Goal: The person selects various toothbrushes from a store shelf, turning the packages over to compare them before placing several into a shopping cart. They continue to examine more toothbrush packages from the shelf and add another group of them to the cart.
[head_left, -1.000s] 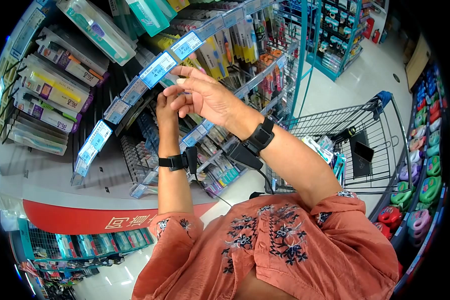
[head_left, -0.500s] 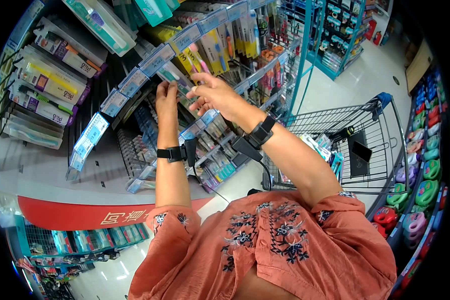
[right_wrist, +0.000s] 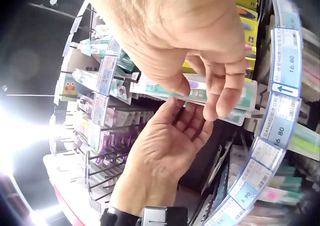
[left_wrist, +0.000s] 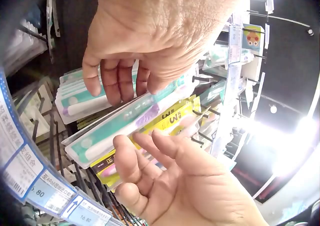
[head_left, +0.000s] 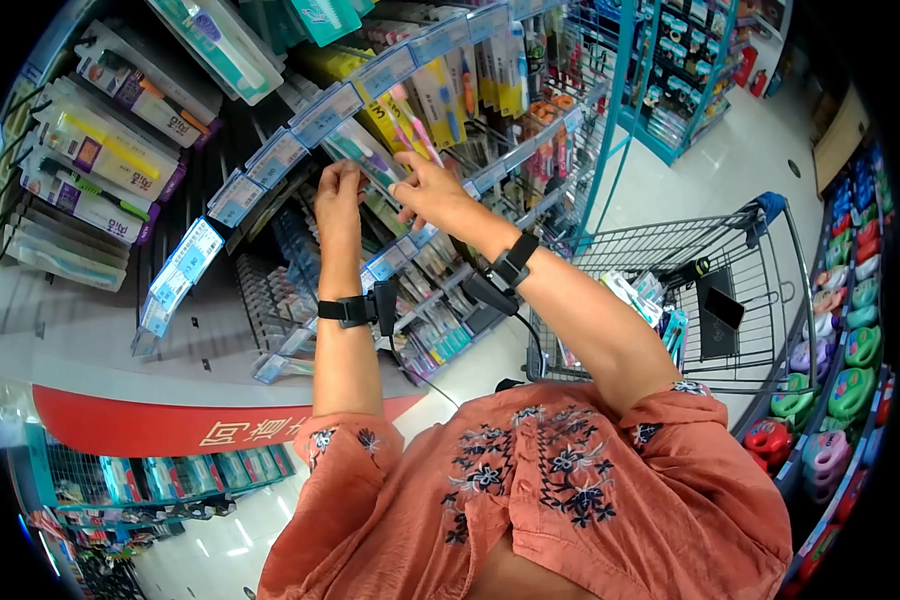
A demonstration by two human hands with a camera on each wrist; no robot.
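Note:
My left hand (head_left: 338,200) is among hanging toothbrush packs below the price rail. In the left wrist view its thumb lies at the upper edge of a teal-and-clear toothbrush pack (left_wrist: 100,141), and its curled fingers reach behind that edge. More teal packs (left_wrist: 80,98) hang behind these fingers. Close on the pack's other side is my right hand (head_left: 432,195), palm turned up and fingers loosely bent, with fingertips near the pack's lower edge. In the right wrist view the thumb and fingers of this hand overlap the pack. Yellow toothbrush packs (left_wrist: 172,116) hang beside it.
A curved rail of price labels (head_left: 325,115) runs just above the hands. Purple-and-clear toothbrush packs (head_left: 110,155) hang on hooks at left. A wire shopping cart (head_left: 610,240) with packs inside stands at right, near a shelf of bright bottles (head_left: 855,375).
My right hand has lowered from in front of the price rail to beside the teal pack. My left hand stays at the packs, its fingers bent at them. The teal pack has come into view between the hands.

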